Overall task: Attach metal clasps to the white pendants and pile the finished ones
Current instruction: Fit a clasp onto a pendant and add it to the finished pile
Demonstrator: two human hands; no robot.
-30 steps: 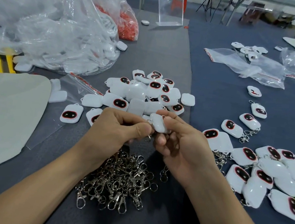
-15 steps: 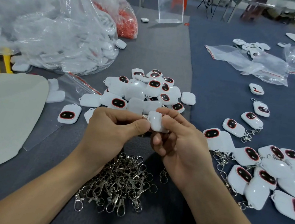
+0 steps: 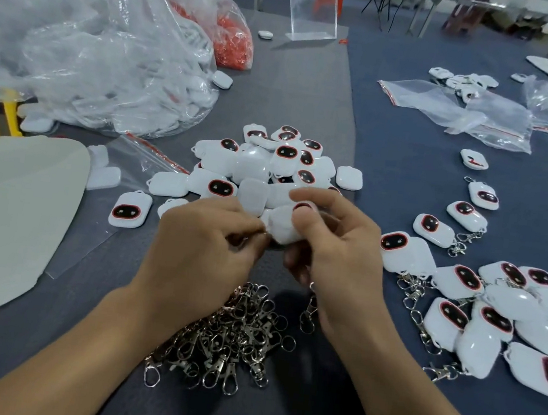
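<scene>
White pendant [image 3: 284, 227], likely light, rigid, slippery: right hand [image 3: 336, 249] grips its sides, left hand [image 3: 206, 244] pinches its left end, the sensible hold for clasping

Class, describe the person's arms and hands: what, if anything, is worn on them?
Both forearms are bare to the frame's edge, and no sleeves show. The left hand and right hand wear no gloves, and neither wrist carries a watch or bracelet.
</scene>
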